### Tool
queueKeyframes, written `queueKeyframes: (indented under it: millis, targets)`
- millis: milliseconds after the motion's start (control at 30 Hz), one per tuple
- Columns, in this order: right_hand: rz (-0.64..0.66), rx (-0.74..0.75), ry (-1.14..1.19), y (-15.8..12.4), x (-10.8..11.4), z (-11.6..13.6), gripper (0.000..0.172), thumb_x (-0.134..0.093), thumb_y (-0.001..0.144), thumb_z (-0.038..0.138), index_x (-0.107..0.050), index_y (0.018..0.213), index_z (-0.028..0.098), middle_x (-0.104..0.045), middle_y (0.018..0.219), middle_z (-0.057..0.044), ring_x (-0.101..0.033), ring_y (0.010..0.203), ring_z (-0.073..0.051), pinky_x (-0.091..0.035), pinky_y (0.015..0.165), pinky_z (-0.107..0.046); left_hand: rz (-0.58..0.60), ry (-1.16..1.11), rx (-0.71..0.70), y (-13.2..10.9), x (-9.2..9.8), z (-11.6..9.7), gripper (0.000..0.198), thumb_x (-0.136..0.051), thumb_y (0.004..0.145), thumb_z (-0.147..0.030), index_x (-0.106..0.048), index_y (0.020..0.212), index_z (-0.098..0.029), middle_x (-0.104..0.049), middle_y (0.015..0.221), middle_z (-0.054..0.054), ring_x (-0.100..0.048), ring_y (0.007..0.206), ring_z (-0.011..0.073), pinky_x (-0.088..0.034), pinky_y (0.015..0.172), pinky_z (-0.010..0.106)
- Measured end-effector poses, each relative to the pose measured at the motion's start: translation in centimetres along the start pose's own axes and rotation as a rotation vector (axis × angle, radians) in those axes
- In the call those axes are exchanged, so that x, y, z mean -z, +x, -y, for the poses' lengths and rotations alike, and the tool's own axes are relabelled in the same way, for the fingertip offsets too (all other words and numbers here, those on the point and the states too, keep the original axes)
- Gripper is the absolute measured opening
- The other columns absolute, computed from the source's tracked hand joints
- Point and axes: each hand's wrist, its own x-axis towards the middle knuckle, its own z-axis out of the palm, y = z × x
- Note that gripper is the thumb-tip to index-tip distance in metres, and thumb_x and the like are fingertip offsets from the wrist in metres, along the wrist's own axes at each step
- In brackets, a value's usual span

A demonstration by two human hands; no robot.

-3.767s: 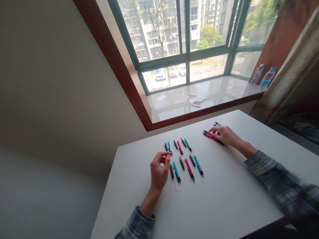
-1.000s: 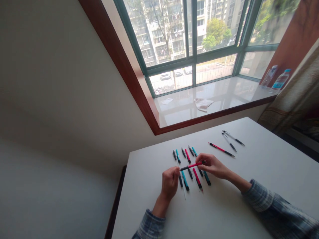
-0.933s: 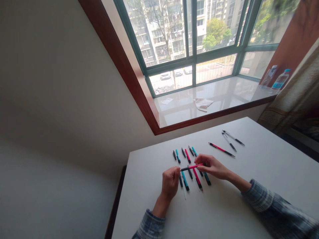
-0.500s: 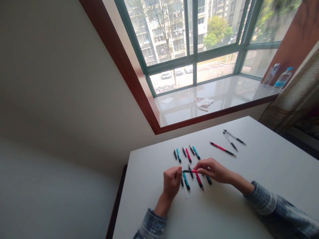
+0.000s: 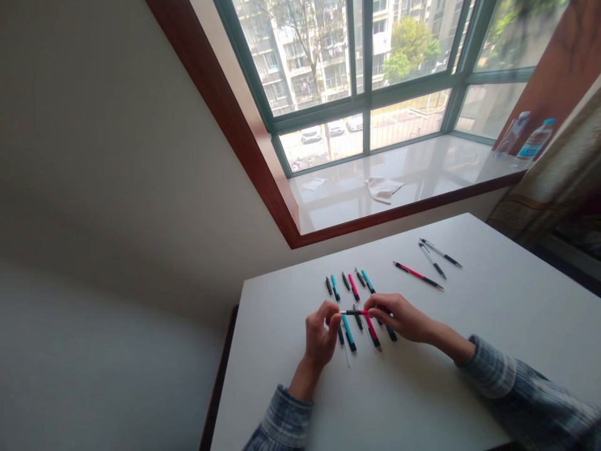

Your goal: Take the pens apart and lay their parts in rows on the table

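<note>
A red and black pen (image 5: 355, 312) is held level above the table between my two hands. My right hand (image 5: 398, 315) pinches its red end. My left hand (image 5: 321, 333) has its thumb and forefinger closed at the silver tip. Under and around the hands lie pen parts: a blue barrel with a black end (image 5: 349, 333), a red barrel (image 5: 372, 332), and several black pieces. Behind them sits another row with a blue piece (image 5: 335, 287), a red piece (image 5: 354, 287) and a black piece (image 5: 328, 286).
At the right of the white table (image 5: 422, 382) lie a red and black pen (image 5: 417, 275) and two clear pens with black grips, one a clear pen (image 5: 441, 253). Beyond the table, the window sill (image 5: 338, 210) carries a crumpled cloth (image 5: 382, 189) and a plastic bottle (image 5: 535, 143).
My left hand's fingers have loosened from a fist into a pinch, showing more of the pen's silver tip. The right hand keeps its hold. The view has shifted slightly.
</note>
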Motion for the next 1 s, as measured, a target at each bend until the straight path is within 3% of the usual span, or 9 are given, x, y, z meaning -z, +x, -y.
queueKeyframes:
  millis: [67, 133, 300, 467, 633, 800, 1000]
  targets:
    - [-0.009, -0.030, 0.015, 0.0, 0.1, -0.1, 0.030, -0.050, 0.106, 0.042, -0.068, 0.099, 0.019, -0.066, 0.081, -0.001, -0.054, 0.069, -0.014, -0.043, 0.066, -0.026, -0.005, 0.018, -0.005, 0.2, 0.2, -0.4, 0.033, -0.054, 0.101, -0.049, -0.066, 0.101, -0.018, -0.061, 0.069, -0.001, -0.053, 0.063, 0.0137, -0.045, 0.066, 0.025]
    - [-0.015, -0.062, 0.031, -0.1, 0.1, -0.1, 0.032, -0.049, 0.105, 0.044, -0.068, 0.099, 0.019, -0.064, 0.077, 0.000, -0.052, 0.066, -0.014, -0.041, 0.064, -0.026, 0.008, 0.028, -0.028, 0.3, 0.2, -0.8, 0.026, -0.056, 0.101, -0.039, -0.068, 0.111, -0.019, -0.066, 0.075, 0.000, -0.057, 0.067, 0.0137, -0.048, 0.070, 0.025]
    - [-0.028, -0.060, 0.027, 0.0, 0.2, 0.0, 0.032, -0.051, 0.104, 0.044, -0.069, 0.099, 0.018, -0.065, 0.076, -0.001, -0.052, 0.065, -0.014, -0.042, 0.063, -0.027, 0.025, 0.057, -0.070, 0.4, 0.1, -1.1, 0.020, -0.055, 0.101, -0.032, -0.070, 0.098, -0.018, -0.068, 0.079, 0.002, -0.057, 0.068, 0.0133, -0.047, 0.069, 0.025]
    - [-0.046, -0.040, 0.045, -0.1, 0.1, 0.0, 0.017, -0.062, 0.098, 0.036, -0.064, 0.097, 0.020, -0.069, 0.089, -0.005, -0.059, 0.075, -0.017, -0.048, 0.069, -0.029, -0.012, 0.087, -0.053, 0.3, 0.1, -0.8, 0.029, -0.048, 0.104, -0.035, -0.059, 0.082, -0.019, -0.056, 0.070, -0.001, -0.052, 0.065, 0.0131, -0.044, 0.066, 0.025]
    - [-0.116, -0.059, 0.131, -0.3, 0.0, 0.2, 0.009, -0.062, 0.094, 0.028, -0.057, 0.094, 0.021, -0.062, 0.082, -0.002, -0.050, 0.068, -0.014, -0.043, 0.061, -0.027, -0.076, 0.154, -0.031, 0.0, 0.0, -0.6, 0.020, -0.052, 0.102, -0.033, -0.061, 0.091, -0.019, -0.060, 0.072, -0.001, -0.057, 0.066, 0.0137, -0.047, 0.068, 0.025]
    - [-0.127, -0.083, 0.270, -0.3, -0.3, 0.4, 0.018, -0.070, 0.090, 0.033, -0.059, 0.085, 0.019, -0.059, 0.076, 0.000, -0.046, 0.064, -0.012, -0.037, 0.057, -0.025, -0.045, 0.133, -0.120, -0.4, -1.0, -1.4, 0.007, -0.063, 0.096, -0.024, -0.068, 0.098, -0.020, -0.072, 0.084, 0.003, -0.069, 0.078, 0.0161, -0.054, 0.077, 0.027]
    - [-0.121, -0.091, 0.284, -0.1, -0.9, 0.4, 0.033, -0.079, 0.083, 0.048, -0.067, 0.086, 0.018, -0.059, 0.071, 0.002, -0.034, 0.053, -0.008, -0.027, 0.050, -0.024, -0.020, 0.037, -0.199, -0.5, -2.3, -2.6, 0.009, -0.063, 0.095, -0.019, -0.070, 0.100, -0.022, -0.077, 0.100, 0.008, -0.074, 0.095, 0.0206, -0.059, 0.088, 0.033]
